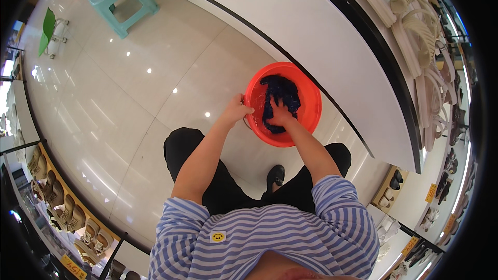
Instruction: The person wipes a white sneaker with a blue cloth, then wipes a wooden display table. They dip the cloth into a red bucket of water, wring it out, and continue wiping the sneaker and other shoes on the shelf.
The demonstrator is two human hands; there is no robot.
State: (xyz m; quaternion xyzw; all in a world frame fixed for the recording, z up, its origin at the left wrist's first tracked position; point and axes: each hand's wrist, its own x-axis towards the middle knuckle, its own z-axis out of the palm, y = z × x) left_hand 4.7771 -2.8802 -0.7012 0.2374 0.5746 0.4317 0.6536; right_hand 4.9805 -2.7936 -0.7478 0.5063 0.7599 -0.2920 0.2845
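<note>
A round red plastic bucket [311, 122] stands on the tiled floor in front of me, with a wet, dark navy cloth [286, 85] bunched inside it. My left hand [235, 111] grips the bucket's left rim, thumb over the inside and fingers around the outside. Part of the thin bucket handle [248, 124] hangs just below that hand. Down in the bucket, my right hand [281, 113] lies on the cloth with its fingers spread, pressing against it. Some fingertips are hard to make out against the dark fabric.
A white display counter [311, 19] with a black edge overhangs the bucket's right side; pale sandals [418, 31] stand on it. A light-blue plastic stool [124, 2] is at the upper left. Shoe shelves [66, 202] curve along the lower left. My knees flank the bucket's near side.
</note>
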